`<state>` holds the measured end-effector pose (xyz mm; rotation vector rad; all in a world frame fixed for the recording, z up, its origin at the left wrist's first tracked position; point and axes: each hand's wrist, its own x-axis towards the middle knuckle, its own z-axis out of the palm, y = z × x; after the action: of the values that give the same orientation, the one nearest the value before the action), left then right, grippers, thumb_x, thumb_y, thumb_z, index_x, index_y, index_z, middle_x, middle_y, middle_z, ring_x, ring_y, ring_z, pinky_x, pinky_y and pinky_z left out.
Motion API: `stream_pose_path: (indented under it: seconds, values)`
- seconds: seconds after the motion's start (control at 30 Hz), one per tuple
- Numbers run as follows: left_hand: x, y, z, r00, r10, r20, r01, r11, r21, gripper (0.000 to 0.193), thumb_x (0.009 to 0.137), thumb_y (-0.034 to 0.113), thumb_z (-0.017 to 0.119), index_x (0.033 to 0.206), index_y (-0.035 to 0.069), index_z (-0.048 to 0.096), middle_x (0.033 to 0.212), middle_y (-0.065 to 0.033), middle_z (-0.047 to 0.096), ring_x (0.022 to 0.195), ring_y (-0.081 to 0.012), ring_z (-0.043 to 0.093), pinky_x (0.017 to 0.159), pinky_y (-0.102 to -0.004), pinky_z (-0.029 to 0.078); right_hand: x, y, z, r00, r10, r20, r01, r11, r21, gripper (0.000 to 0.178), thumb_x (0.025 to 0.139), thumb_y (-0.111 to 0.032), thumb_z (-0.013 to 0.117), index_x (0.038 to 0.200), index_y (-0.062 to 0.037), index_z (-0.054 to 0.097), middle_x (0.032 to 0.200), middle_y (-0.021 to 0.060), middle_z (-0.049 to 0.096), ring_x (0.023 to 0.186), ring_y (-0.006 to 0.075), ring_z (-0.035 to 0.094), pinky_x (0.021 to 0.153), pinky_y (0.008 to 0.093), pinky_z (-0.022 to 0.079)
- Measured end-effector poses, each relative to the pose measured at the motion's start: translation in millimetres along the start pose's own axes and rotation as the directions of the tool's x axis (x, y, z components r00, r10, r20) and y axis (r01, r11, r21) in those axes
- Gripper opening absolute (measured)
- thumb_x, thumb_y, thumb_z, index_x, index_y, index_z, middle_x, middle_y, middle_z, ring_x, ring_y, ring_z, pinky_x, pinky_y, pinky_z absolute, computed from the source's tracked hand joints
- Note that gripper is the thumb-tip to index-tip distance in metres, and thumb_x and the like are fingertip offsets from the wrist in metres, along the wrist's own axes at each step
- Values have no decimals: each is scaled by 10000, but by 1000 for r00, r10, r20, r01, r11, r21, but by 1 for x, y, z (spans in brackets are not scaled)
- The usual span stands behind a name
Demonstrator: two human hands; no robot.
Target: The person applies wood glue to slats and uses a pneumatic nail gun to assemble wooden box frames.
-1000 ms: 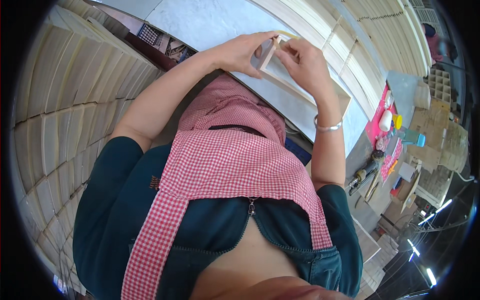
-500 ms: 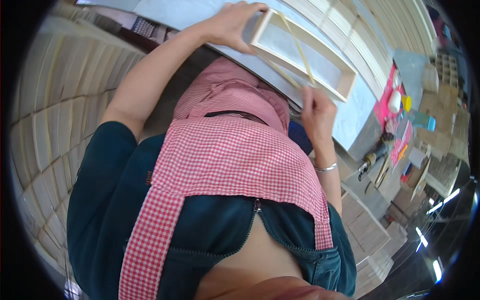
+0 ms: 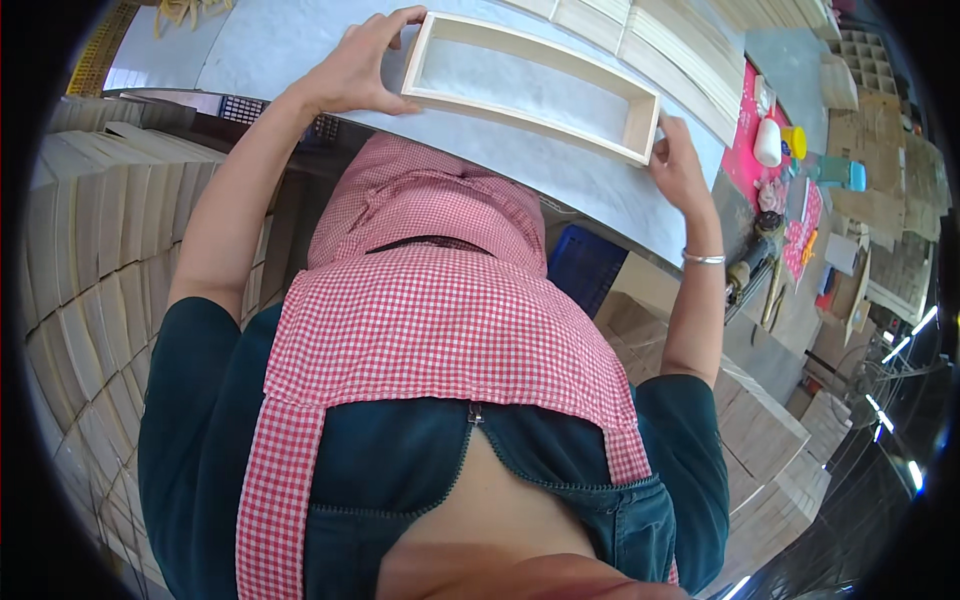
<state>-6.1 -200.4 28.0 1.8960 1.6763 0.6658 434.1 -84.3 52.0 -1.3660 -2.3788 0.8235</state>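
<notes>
Things are carried by a desk [image 3: 262, 48], its top pale blue-white and faintly marbled, bounded by a dark near edge. A rectangular frame [image 3: 540, 57] of pale wood is set lengthwise along that edge; the marbling is seen through its open middle. Beyond it, toward the right, long pale wooden strips [image 3: 680, 70] are stacked side by side. At far left, well apart, loose yellowish bands [image 3: 190, 12] are heaped. At right, the desk is adjoined by a grey surface [image 3: 737, 207]; there a pink sheet [image 3: 738, 168] is spread, topped by a white bottle [image 3: 768, 143].
</notes>
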Motion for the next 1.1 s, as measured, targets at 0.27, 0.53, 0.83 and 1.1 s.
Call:
stream_pose_path:
  seconds: [0.27, 0.53, 0.83, 1.1]
  values:
    - [-7, -16, 11, 964, 239, -120, -187, 923, 338, 909, 693, 336, 845, 1474, 95, 449, 1399, -131, 561, 1104, -293, 588, 999, -414, 449, -19, 13, 43, 972, 18, -232, 59, 946, 318, 505, 907, 42, 626, 1400, -12, 534, 1206, 109, 603, 1105, 221, 605, 984, 300, 485]
    - [-22, 19, 6, 944, -328, 37, 286, 755, -590, 441, 830, 142, 704, 1243, 22, 608, 1090, -117, 678, 867, -215, 642, 743, -315, 531, -17, 11, 48, 961, -70, -268, 147, 949, 280, 469, 921, 50, 614, 1382, 3, 542, 1145, 81, 589, 976, 172, 583, 901, 263, 488]
    - [-17, 7, 24, 968, -212, -138, 160, 935, -317, 241, 896, 91, 605, 1115, -3, 642, 808, -67, 659, 689, -162, 613, 657, -291, 512, -19, 8, 50, 963, 8, -271, 77, 950, 302, 453, 940, 8, 627, 1386, -6, 548, 1215, 99, 618, 1088, 195, 603, 976, 280, 472]
    - [-23, 24, 19, 928, -356, -107, 237, 788, -568, 281, 942, 150, 611, 1182, 8, 641, 921, -71, 665, 751, -142, 605, 682, -263, 491, -22, 16, 55, 939, 56, -341, 81, 923, 375, 385, 955, 15, 594, 1340, -1, 596, 1210, 90, 628, 1079, 189, 599, 971, 275, 465]
